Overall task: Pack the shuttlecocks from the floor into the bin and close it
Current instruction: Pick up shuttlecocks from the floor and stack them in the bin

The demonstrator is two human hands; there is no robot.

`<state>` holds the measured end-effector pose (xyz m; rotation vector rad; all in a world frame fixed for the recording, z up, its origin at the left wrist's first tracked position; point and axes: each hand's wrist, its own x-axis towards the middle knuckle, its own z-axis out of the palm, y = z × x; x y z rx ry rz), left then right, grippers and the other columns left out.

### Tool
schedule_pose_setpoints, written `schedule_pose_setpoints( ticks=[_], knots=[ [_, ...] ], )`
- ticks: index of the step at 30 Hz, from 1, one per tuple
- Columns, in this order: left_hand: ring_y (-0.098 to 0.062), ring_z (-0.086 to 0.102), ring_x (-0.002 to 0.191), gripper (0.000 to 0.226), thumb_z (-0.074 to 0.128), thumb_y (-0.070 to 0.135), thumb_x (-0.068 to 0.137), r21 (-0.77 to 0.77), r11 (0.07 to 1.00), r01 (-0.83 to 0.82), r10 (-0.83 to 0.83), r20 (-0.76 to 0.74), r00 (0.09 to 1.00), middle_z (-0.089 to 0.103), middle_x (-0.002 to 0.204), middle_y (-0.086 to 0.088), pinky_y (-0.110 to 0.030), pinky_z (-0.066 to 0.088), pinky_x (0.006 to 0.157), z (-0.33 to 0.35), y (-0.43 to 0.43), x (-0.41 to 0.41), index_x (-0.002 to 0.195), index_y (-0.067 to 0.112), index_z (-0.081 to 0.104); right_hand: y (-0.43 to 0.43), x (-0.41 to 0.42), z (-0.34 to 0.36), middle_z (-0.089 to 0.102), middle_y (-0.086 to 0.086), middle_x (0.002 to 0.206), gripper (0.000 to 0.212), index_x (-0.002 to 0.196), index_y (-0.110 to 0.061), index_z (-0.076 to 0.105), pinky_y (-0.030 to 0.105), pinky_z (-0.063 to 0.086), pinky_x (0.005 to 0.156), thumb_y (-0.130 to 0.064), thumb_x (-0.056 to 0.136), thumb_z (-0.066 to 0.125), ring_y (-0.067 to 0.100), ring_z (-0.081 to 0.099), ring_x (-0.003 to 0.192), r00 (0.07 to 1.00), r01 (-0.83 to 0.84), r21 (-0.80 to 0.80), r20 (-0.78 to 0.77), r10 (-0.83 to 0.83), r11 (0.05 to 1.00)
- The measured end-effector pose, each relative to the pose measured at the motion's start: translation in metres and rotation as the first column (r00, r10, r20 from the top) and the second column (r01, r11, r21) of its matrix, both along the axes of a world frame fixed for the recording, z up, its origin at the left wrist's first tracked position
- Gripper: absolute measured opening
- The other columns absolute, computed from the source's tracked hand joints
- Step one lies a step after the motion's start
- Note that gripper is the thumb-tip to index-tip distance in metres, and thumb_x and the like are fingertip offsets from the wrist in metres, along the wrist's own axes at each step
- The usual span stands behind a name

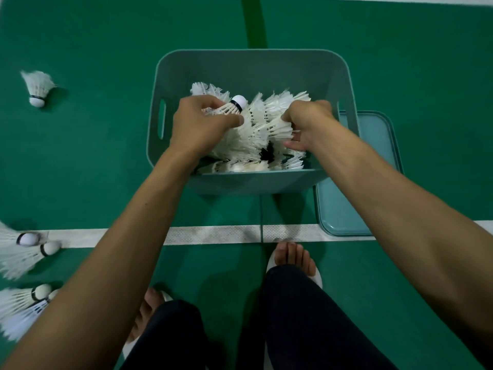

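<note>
While both your hands are down in the bin [250,53], the packing is partly done: a heap of shuttlecocks [240,145] already covers most of its bottom. Your left hand [197,121], over the bin's left half, has its fingers curled round one shuttlecock [232,106] whose cork points away from you. Your right hand [306,120], over the bin's right half, grips the feather skirt of a second shuttlecock [280,126] with bent fingers. Neither one is let go yet.

More work waits on the floor left of the bin. A lone shuttlecock [37,86] lies well apart from the bin, level with its far half. A cluster [24,252] of at least four lies nearer to you than the bin's near wall. The picture's edge cuts it, so you cannot count them all.

The lid [373,166] lies flat just beside the bin's right wall, so closing is not begun. By my judgement most of the gathering is behind you, with a few pickups and the lid left.
</note>
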<state>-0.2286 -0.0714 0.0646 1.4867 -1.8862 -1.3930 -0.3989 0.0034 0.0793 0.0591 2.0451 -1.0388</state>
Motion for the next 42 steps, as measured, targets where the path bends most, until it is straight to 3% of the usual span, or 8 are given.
schedule_pose_setpoints(
  ticks=[8,16,21,25,29,33,39,42],
  knots=[
    [-0.008,0.058,0.066,0.023,0.089,0.030,0.076,-0.022,0.946,0.324,-0.321,0.086,0.943,0.066,0.081,0.006,-0.028,0.046,0.069,-0.013,-0.001,-0.014,0.091,0.019,0.075,-0.013,0.001,-0.027,0.071,0.007,0.114,0.016,0.102,-0.011,0.062,0.034,0.054,0.043,-0.002,0.091,0.055,0.026,0.069,0.075,0.983,-0.057,0.086,0.178,0.041,0.995],
    [-0.010,0.065,0.076,0.024,0.089,0.030,0.077,-0.125,0.938,0.323,-0.317,0.069,0.946,0.072,0.092,0.002,-0.026,0.045,0.066,-0.006,-0.004,-0.010,0.094,0.018,0.077,-0.007,-0.005,-0.013,0.067,0.005,0.089,0.008,0.098,-0.013,0.065,0.026,0.054,0.045,-0.019,0.093,0.065,0.021,0.062,0.067,0.984,-0.150,0.065,0.105,0.143,0.987],
    [-0.011,0.068,0.087,0.027,0.090,0.037,0.074,-0.165,0.931,0.325,-0.327,0.017,0.945,0.072,0.106,-0.001,-0.025,0.055,0.072,0.000,-0.003,-0.011,0.093,0.023,0.077,0.010,-0.016,0.007,0.063,0.008,0.083,0.037,0.097,-0.002,0.070,0.033,0.050,0.065,-0.029,0.071,0.078,0.019,0.057,0.070,0.908,-0.295,-0.075,-0.331,0.256,0.952],
    [-0.013,0.062,0.105,0.031,0.086,0.046,0.075,-0.240,0.914,0.326,-0.335,0.003,0.942,0.064,0.113,0.000,-0.030,0.051,0.091,0.000,0.007,-0.024,0.098,0.031,0.073,0.017,-0.002,0.036,0.075,0.002,0.084,0.029,0.098,-0.008,0.075,0.032,0.058,0.068,-0.031,0.081,0.081,0.016,0.072,0.076,0.862,-0.484,-0.128,-0.244,0.445,0.866],
    [-0.003,0.064,0.082,0.021,0.082,0.041,0.083,-0.064,0.992,0.106,-0.119,-0.266,0.956,0.072,0.087,0.012,-0.027,0.050,0.076,0.001,0.020,-0.036,0.094,0.024,0.077,0.024,-0.001,0.038,0.076,0.014,0.102,0.055,0.114,-0.001,0.062,0.039,0.061,0.078,-0.052,0.093,0.061,0.031,0.075,0.098,0.950,-0.183,-0.207,0.214,0.227,0.961],
    [-0.009,0.065,0.085,0.021,0.075,0.032,0.092,0.164,0.986,0.033,0.030,-0.368,0.929,0.073,0.088,0.004,-0.030,0.054,0.081,0.004,0.029,-0.050,0.102,0.014,0.077,0.030,0.003,0.037,0.077,0.018,0.097,0.059,0.118,0.005,0.062,0.038,0.059,0.077,-0.048,0.102,0.043,0.029,0.074,0.090,0.828,-0.102,-0.185,0.528,0.186,0.978],
    [-0.012,0.066,0.114,0.046,0.072,0.065,0.076,0.000,0.990,0.143,-0.141,-0.167,0.976,0.067,0.122,-0.004,-0.035,0.053,0.101,-0.002,0.021,-0.056,0.106,0.030,0.076,0.024,-0.003,0.034,0.070,0.010,0.087,0.025,0.112,-0.003,0.069,0.030,0.059,0.071,-0.017,0.092,0.069,0.024,0.068,0.077,0.811,0.194,-0.217,0.584,-0.032,0.957],
    [-0.011,0.063,0.120,0.042,0.067,0.065,0.083,-0.058,0.977,0.207,-0.211,-0.076,0.974,0.068,0.125,0.000,-0.040,0.044,0.110,0.005,0.017,-0.050,0.098,0.028,0.078,0.026,-0.008,0.030,0.076,0.008,0.079,0.004,0.094,-0.003,0.071,0.031,0.062,0.077,-0.004,0.090,0.069,0.022,0.074,0.081,0.962,0.158,-0.291,0.259,-0.081,0.944]
  ],
)
